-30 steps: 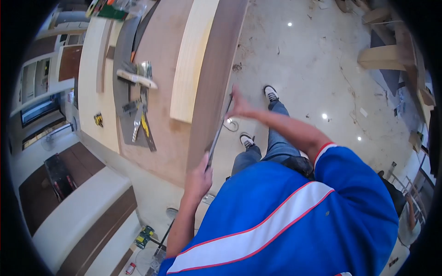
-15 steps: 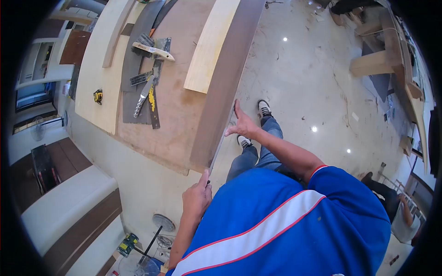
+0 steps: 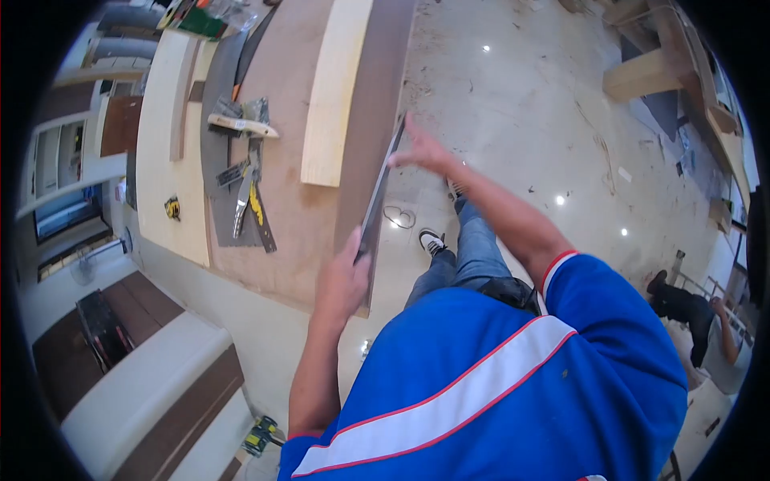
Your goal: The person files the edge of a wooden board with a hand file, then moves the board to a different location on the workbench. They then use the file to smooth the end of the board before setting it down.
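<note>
My left hand is closed round the near end of a long, thin, dark metal file. At the far end of the file, my right hand has its thumb and fingertips on the metal, with the fingers partly spread. The file lies along the long edge of a brown-faced board, tilted slightly across it. A pale wood strip rests on top of that board. The near end of the file is hidden inside my left hand.
On the bench lie a wooden-handled brush, a scraper, a yellow-handled blade and a tape measure. A power tool is at lower left. Another person sits at right. Debris dots the floor.
Both hands have moved forward along the board's edge with the file, and my left hand is now past the board's near corner. The head view has shifted a little.
</note>
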`<state>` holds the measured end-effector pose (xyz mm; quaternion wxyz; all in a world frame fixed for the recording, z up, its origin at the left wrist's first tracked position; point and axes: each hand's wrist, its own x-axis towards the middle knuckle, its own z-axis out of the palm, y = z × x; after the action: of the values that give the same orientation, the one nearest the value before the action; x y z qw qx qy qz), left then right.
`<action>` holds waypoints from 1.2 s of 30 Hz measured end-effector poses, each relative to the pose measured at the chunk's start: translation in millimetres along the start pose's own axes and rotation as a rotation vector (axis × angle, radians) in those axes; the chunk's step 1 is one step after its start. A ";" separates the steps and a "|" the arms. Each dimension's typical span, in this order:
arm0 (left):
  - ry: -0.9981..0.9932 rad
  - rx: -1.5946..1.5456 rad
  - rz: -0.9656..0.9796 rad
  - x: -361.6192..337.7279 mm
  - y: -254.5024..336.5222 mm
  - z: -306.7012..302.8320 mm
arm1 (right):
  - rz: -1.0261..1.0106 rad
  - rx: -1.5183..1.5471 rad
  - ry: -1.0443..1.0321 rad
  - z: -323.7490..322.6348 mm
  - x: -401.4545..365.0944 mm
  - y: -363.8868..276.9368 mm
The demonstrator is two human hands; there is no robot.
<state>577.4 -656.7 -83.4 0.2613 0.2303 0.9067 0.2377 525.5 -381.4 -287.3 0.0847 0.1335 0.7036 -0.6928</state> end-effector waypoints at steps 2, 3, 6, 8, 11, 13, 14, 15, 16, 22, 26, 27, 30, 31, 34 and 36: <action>-0.185 0.059 -0.305 -36.3 17.8 -15.7 | -0.021 -0.078 0.009 36.3 -25.1 23.4; -0.167 0.087 -0.292 -57.3 16.1 -17.0 | -0.020 -0.058 -0.006 53.0 -45.4 24.4; -0.174 0.166 -0.282 -68.4 12.5 -17.6 | -0.049 0.022 0.012 70.2 -58.3 26.7; -0.169 0.192 -0.253 -53.2 9.4 -16.3 | -0.046 0.037 0.013 63.5 -46.6 31.9; -0.100 0.146 -0.150 29.3 7.7 -2.6 | -0.096 -0.025 0.090 1.1 25.6 37.2; -0.121 0.151 -0.137 76.6 25.5 3.6 | 0.004 -0.124 0.008 -46.7 57.5 31.3; -0.130 0.125 -0.146 78.1 29.8 2.3 | 0.019 -0.166 -0.010 -53.7 56.6 19.2; -0.140 0.102 -0.152 80.3 33.6 0.3 | 0.034 -0.205 -0.025 -58.5 55.3 8.9; -0.155 0.083 -0.157 83.2 36.8 -1.6 | 0.050 -0.240 -0.036 -59.3 51.9 1.3; -0.189 0.023 -0.350 -40.0 18.4 -13.8 | -0.023 0.020 -0.005 61.9 -41.3 44.3; -0.202 0.204 -0.176 -3.7 26.2 -14.4 | 0.039 0.035 -0.017 37.0 -21.3 38.6; -0.162 0.171 -0.156 17.9 26.1 -4.9 | 0.078 0.026 -0.035 10.6 1.0 36.5; -0.024 0.085 0.099 97.8 8.0 21.3 | -0.049 -0.204 0.105 -55.3 66.3 47.4; -0.011 0.045 0.060 107.4 14.6 18.9 | -0.045 -0.322 0.149 -67.7 75.4 41.0; 0.021 -0.072 -0.001 111.9 24.4 7.9 | -0.011 -0.046 0.291 -70.6 57.3 10.5; 0.060 -0.185 -0.022 82.8 14.3 -2.8 | 0.003 -0.045 0.372 -48.2 30.4 -1.0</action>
<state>517.3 -601.5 -103.7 0.2567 0.1879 0.8909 0.3242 499.5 -331.1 -294.3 -0.0429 0.2585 0.7222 -0.6402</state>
